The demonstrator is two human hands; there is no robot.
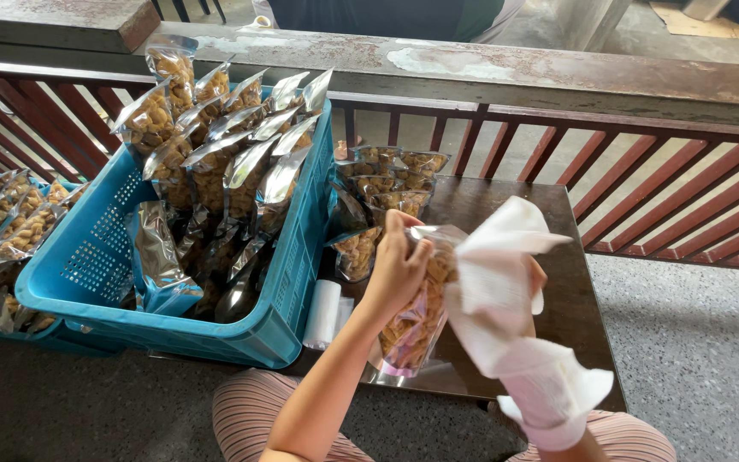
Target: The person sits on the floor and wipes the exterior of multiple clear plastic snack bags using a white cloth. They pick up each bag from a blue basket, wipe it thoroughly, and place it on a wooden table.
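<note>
Blue crate [87, 282] at left holds upright snack pouches; dark surface [575, 291] to its right. Left hand [399, 269] clamped on a clear snack pouch [416, 321] over the near surface edge; right hand [532, 282], cloth-wrapped, presses its side, grip not discernible. Pouch judged light, crinkly, slippery, contents brittle: hold near the top seal.

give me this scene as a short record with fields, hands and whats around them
left hand: grips the top of a clear snack pouch, held upright over the table
right hand: mostly hidden under a white cloth pressed against the pouch
table: dark, with more filled pouches at its far end
blue crate: left of the hands, packed with filled pouches
</note>
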